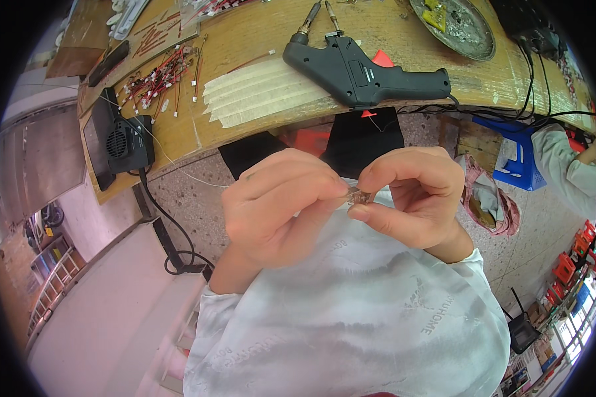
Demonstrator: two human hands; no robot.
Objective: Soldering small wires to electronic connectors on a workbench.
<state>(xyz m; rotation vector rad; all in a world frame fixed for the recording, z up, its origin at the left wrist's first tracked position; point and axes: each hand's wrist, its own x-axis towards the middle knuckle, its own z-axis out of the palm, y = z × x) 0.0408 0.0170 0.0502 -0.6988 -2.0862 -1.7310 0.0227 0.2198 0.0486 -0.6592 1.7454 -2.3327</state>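
In front of my chest, above my lap, both hands are raised and their fingertips nearly meet. My right hand pinches a small brownish, shiny part between thumb and forefinger. At its other side, the thumb and forefinger of my left hand are pressed together, and what lies between them is too small to make out. Beyond the hands, a black soldering gun lies on the wooden table with its tip pointing away. Pale tape strips lie beneath and beside it.
A pile of thin wires with white connectors lies at the left. Near it stands a black device with a round grille. A round metal dish holds a yellow sponge. A blue stool and another person's sleeve are at right.
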